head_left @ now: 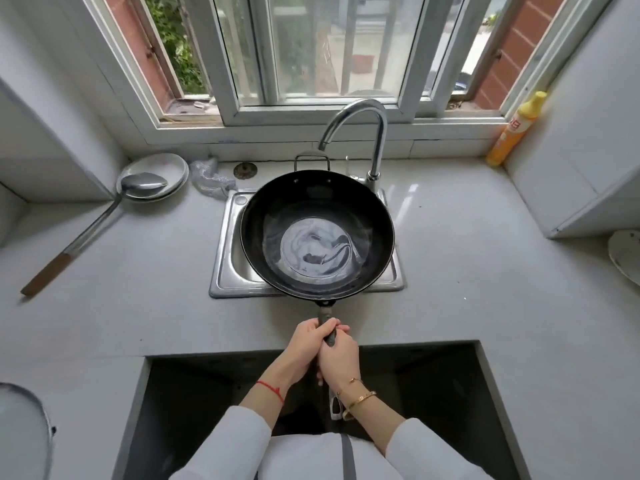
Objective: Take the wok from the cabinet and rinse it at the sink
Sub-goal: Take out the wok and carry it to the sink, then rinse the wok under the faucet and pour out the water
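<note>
A black wok (317, 199) hangs level over the small steel sink (228, 258), covering most of the basin. A shallow pool of water swirls in its bottom. Its long dark handle points toward me. My left hand (306, 348) and my right hand (341, 358) both grip that handle, left slightly ahead of right. The chrome faucet (375, 133) arches behind the wok, its spout above the wok's far rim. No water stream shows from the spout.
White plates (166, 166) with a long-handled metal ladle (104, 216) sit at the left. A scrubber (209, 176) and drain cover (245, 170) lie behind the sink. A yellow detergent bottle (516, 131) stands at the right by the window. A dark counter cutout (214, 382) is below my hands.
</note>
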The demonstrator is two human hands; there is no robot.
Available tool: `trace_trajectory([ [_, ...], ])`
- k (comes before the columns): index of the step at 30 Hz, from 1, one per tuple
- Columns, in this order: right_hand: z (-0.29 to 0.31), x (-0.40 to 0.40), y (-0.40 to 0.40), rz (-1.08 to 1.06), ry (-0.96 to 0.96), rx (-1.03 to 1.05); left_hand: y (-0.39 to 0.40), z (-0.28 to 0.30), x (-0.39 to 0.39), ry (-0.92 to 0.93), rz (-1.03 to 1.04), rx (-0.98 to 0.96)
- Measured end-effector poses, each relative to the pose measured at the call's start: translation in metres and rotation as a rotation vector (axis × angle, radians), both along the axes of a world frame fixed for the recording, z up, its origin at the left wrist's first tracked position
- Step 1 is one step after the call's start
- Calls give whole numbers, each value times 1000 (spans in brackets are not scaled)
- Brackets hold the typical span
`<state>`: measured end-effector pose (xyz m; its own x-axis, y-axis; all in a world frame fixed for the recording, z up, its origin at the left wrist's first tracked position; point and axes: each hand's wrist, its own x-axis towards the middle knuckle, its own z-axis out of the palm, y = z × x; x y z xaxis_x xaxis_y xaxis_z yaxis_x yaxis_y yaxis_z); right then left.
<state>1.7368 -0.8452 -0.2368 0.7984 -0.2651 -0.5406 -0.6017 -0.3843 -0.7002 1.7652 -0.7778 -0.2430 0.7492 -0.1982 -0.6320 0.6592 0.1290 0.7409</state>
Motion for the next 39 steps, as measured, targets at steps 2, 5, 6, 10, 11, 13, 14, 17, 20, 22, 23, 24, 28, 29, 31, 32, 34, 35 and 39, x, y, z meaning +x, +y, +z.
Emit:
trace_trajectory([
  [2, 2, 12, 11, 4, 5, 16, 13, -2, 13, 12, 0, -13],
  [5, 2, 26, 25, 13, 14, 2, 28, -6, 28, 22, -9, -10],
  [6, 2, 30, 29, 11, 18, 8, 32, -8, 32, 27, -11, -10],
  [10, -2, 43, 42, -15, 27, 12, 42, -17, 47, 58, -9, -31],
  [11, -4, 46, 44, -19, 37, 3, 43, -20, 50, 65, -13, -30],
  [13, -9, 51, 49, -25, 55, -5, 47, -25, 56, 76, -27, -23],
  [14, -11, 53, 51, -29, 60, -3, 49, -27, 59, 80, -32, -21],
  [17, -16, 58, 56, -38, 68, 4, 54, -30, 65, 87, -34, -19],
  [20, -20, 62, 58, -45, 70, 15, 56, -34, 68, 96, -33, -23],
  [22, -23, 62, 59, -36, 75, 5, 56, -39, 68, 109, -31, -19],
  [23, -25, 62, 59, -30, 77, -1, 56, -41, 68, 116, -29, -15],
  [24, -26, 61, 59, -26, 81, -4, 55, -43, 67, 120, -28, -14],
  [28, -29, 62, 57, -5, 100, -43, 53, -46, 66, 121, -35, 0],
  [29, -30, 63, 57, 7, 106, -64, 52, -46, 67, 123, -36, 3],
  [31, -32, 65, 57, 51, 137, -105, 51, -46, 66, 129, -31, 4],
  [32, -32, 67, 56, 85, 157, -109, 51, -46, 67, 130, -29, 2],
  [34, -28, 71, 50, 195, 181, -102, 52, -46, 67, 133, -30, -5],
  [35, -25, 74, 46, 280, 174, -118, 52, -46, 68, 136, -26, -8],
  [39, -12, 92, 6, 588, 261, -11, 46, -43, 70, 180, 18, 25],
])
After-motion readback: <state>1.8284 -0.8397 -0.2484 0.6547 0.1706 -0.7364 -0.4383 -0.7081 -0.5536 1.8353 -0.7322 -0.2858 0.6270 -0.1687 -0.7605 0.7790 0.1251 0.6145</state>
